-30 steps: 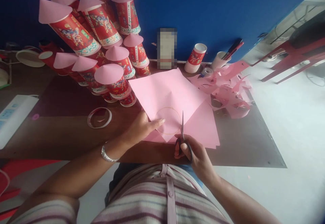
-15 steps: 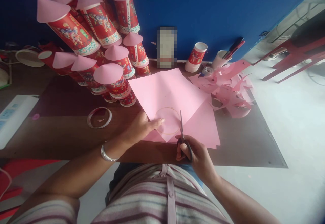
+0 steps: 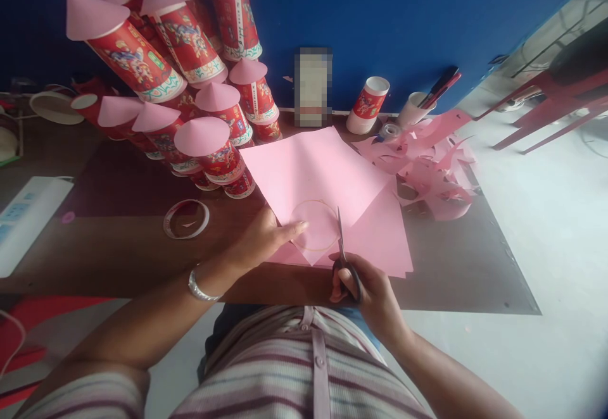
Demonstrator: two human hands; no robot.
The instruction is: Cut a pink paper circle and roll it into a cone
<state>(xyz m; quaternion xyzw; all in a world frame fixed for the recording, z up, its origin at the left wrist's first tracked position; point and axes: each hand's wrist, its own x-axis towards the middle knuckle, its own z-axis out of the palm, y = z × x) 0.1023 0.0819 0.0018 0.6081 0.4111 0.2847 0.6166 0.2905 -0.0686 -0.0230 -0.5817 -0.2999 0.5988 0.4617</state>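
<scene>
Head camera: where is the pink paper [image 3: 323, 172]?
— On the brown table [image 3: 118, 242]. The left hand [image 3: 266, 237] lies on the paper, fingers flat and stretched out.
— And the right hand [image 3: 373, 292]?
— At the paper's near edge, squeezed tight around the scissors [image 3: 342, 256]. The blades touch the drawn circle [image 3: 313, 223]. Red cups [image 3: 209, 153] stand left of the paper.

A blue wall [image 3: 403, 20] is standing behind the brown table [image 3: 118, 242], and a red chair [image 3: 555, 83] is sitting on the pale floor [image 3: 546, 229].
</scene>
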